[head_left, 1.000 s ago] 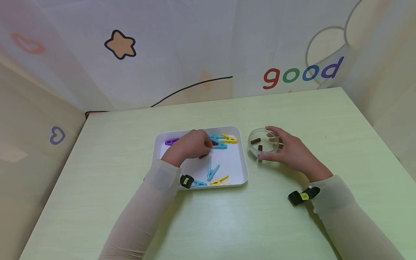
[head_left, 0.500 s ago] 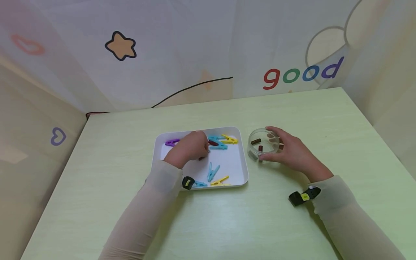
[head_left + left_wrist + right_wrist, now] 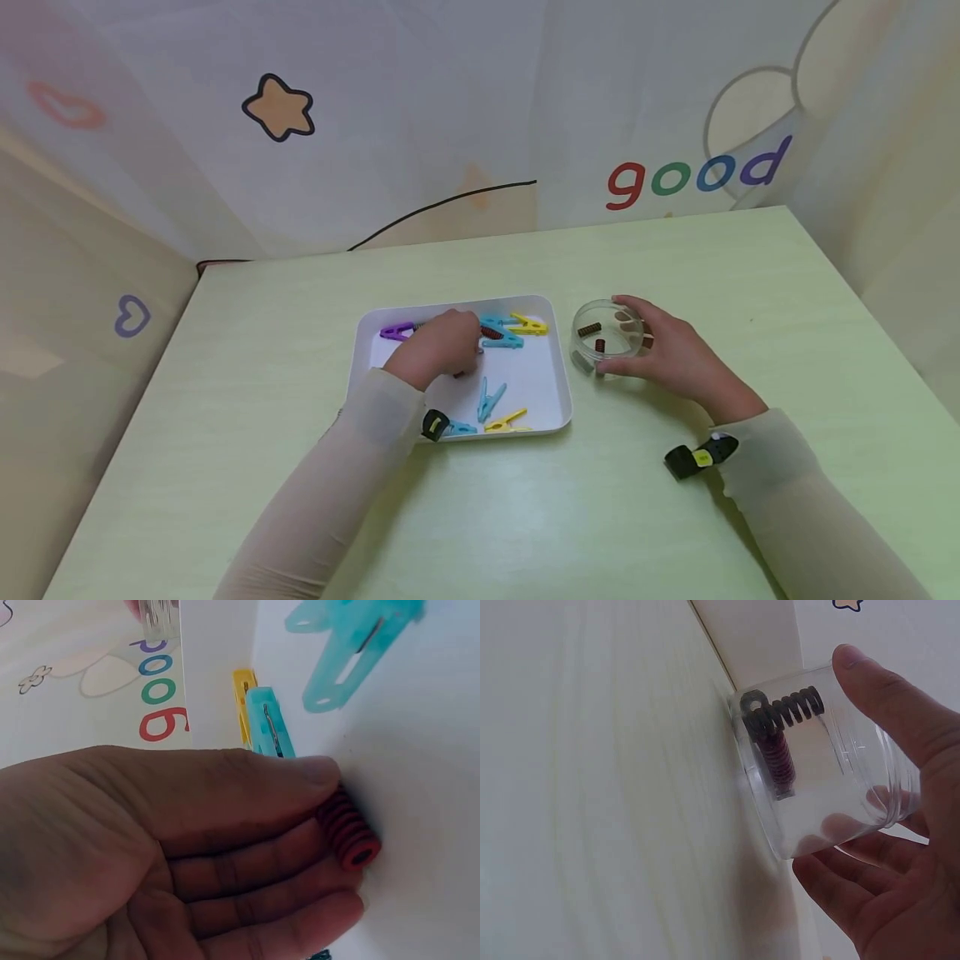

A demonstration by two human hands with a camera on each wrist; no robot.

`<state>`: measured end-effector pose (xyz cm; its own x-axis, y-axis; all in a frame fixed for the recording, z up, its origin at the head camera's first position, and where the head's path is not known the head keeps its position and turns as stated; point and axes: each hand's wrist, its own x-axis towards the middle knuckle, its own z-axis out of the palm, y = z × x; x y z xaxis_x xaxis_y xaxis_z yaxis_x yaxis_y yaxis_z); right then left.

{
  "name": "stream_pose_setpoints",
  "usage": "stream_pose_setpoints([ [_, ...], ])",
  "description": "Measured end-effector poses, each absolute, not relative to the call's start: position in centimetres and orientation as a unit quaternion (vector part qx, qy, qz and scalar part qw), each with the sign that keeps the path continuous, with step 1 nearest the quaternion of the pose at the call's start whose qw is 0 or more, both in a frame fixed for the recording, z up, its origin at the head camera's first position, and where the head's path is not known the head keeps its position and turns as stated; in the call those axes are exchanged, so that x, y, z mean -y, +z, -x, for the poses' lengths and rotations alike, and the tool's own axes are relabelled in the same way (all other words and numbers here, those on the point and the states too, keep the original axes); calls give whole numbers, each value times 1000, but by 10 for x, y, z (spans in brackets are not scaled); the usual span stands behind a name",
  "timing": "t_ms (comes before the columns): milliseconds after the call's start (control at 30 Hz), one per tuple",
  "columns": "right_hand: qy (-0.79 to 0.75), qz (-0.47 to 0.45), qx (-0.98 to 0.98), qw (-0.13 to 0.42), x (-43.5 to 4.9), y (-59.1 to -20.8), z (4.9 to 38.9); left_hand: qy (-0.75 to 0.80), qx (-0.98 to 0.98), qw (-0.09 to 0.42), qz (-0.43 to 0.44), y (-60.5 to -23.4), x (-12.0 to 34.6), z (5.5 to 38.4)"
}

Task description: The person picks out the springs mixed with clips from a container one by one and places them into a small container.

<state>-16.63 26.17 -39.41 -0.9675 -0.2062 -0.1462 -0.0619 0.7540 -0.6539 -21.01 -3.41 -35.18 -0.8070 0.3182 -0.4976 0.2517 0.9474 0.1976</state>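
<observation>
Left hand [image 3: 438, 346] pinches red spring [image 3: 349, 829] thumb-to-fingers, white tray [image 3: 528, 379] just below them; right hand [image 3: 672, 356] has fingers wrapped round clear jar [image 3: 817, 765], apparently to steady it.

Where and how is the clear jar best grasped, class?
Take the clear jar around its side wall, probably from the right: it is round, its mouth faces up, and the white tray sits close on its left. The right hand grips it so.

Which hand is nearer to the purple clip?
Left: the left hand is over the white tray, just right of the purple clip; the right hand holds the clear jar outside the tray.
</observation>
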Motion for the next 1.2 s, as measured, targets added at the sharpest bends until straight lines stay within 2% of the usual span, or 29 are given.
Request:
stream_pose_setpoints([
  [267, -341, 74, -932, 103, -260, -396, 167, 81, -943, 285, -150, -349, 38, 208],
  [1200, -343, 72, -931, 106, -263, -394, 166, 263, -917, 209, -214, -346, 45, 210],
])
